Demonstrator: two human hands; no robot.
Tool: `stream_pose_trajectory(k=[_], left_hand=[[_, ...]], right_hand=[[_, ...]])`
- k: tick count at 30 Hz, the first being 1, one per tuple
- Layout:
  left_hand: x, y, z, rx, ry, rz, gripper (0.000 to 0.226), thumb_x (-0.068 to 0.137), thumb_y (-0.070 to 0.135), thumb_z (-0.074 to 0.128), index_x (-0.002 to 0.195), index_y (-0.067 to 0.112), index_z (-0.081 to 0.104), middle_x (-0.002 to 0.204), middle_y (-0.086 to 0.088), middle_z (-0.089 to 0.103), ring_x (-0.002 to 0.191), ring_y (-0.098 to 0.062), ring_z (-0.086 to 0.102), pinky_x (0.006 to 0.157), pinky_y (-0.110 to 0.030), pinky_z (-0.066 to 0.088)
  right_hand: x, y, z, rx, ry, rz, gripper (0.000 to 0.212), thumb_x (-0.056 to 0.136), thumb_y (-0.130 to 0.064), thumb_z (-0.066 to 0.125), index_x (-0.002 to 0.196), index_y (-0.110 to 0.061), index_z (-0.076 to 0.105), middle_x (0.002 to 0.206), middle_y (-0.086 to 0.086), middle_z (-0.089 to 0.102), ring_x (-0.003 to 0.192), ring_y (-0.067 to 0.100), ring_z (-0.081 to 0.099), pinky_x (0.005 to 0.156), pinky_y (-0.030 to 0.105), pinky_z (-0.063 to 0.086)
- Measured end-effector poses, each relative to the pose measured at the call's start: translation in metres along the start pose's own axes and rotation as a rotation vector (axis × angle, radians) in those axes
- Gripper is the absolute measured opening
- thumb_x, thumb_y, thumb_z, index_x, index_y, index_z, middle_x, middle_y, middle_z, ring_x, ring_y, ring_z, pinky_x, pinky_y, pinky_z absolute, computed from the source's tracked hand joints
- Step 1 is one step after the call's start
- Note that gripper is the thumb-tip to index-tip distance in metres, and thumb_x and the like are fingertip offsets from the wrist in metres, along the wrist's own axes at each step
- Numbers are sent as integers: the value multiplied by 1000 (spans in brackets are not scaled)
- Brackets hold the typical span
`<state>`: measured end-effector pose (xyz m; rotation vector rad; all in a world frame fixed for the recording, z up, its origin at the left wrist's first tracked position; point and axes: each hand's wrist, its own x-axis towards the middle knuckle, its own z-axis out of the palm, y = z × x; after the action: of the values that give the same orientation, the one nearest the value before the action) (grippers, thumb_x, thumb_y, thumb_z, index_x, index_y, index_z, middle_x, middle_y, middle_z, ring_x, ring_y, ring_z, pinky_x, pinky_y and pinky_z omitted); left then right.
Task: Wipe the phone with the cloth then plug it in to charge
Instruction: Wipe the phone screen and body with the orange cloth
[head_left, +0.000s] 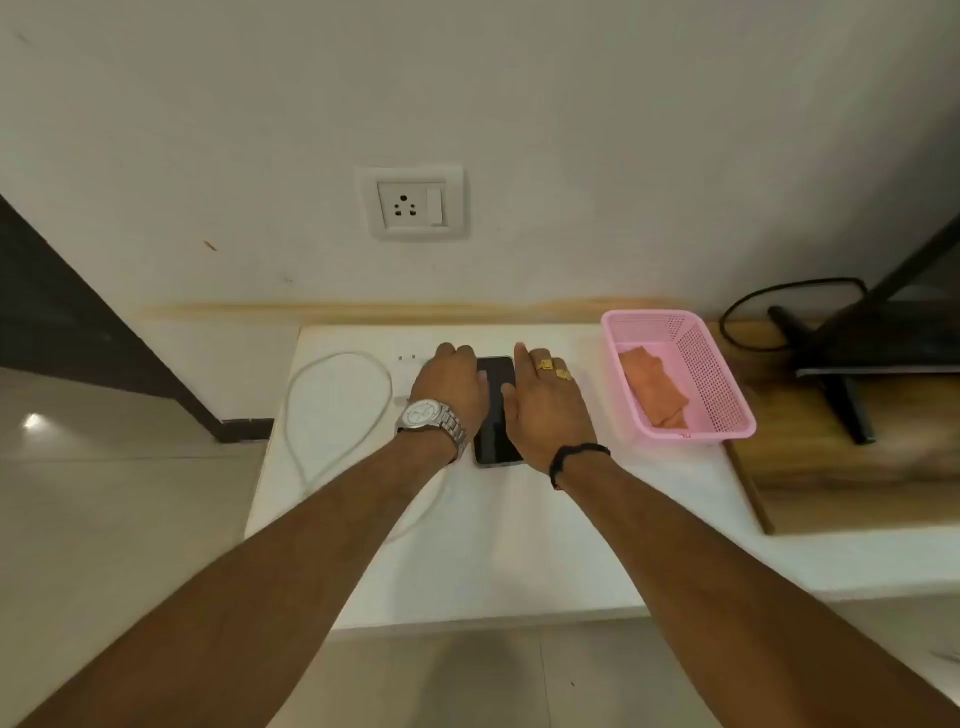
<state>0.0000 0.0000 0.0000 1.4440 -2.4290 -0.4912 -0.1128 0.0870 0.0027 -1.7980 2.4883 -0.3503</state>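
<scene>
On the white tabletop lies the phone, dark screen up, long axis running away from the person; everything below is placed relative to it. Left hand sits on the phone's left edge, fingers curled down over the far left corner, touching it; whether they actually grip the edge cannot be told. Silver wristwatch on that wrist. Right hand lies on the phone's right side, fingers fairly straight and flat, thumb resting on the screen, holding nothing. Two gold rings on its fingers, black band round the wrist. White charging cable loops on the tabletop left of the phone, well apart at the loop, passing under the left forearm nearer the person. Pink basket stands right of the phone, apart from the right hand; orange cloth lies folded inside it. Wall socket on the wall beyond the phone, nothing plugged in. Black stand and black cord far right of the phone, past the basket.
</scene>
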Motion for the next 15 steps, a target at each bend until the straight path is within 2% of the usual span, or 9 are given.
stream_pose_trajectory(k=[4,7,11,15], left_hand=[[4,-1,20,39,-55,-129,30,101,32,61,114,5,62,119,-16,60,99,-33,65,72,-34,39],[6,4,30,57,-71,-157,37,101,36,62,120,4,62,125,-18,57,104,-35,64,74,-35,42],[0,13,40,154,-43,-129,51,107,35,50,141,-2,48,136,-21,49,116,-35,56,87,-40,50],[-7,16,47,212,-29,-109,61,109,37,41,154,-5,33,141,-23,46,118,-35,54,97,-40,48]], right_hand=[[1,11,20,24,-78,81,47,105,-34,42,144,-8,43,134,13,53,121,31,52,100,41,49],[-1,15,29,16,-87,53,41,105,-35,41,135,-8,49,126,11,54,114,30,52,92,40,48],[-2,14,35,32,-95,33,49,107,-33,37,146,-4,41,134,13,52,118,31,50,95,40,46],[-2,13,37,56,-108,38,55,109,-33,32,154,-3,31,144,15,47,127,32,46,105,41,43]])
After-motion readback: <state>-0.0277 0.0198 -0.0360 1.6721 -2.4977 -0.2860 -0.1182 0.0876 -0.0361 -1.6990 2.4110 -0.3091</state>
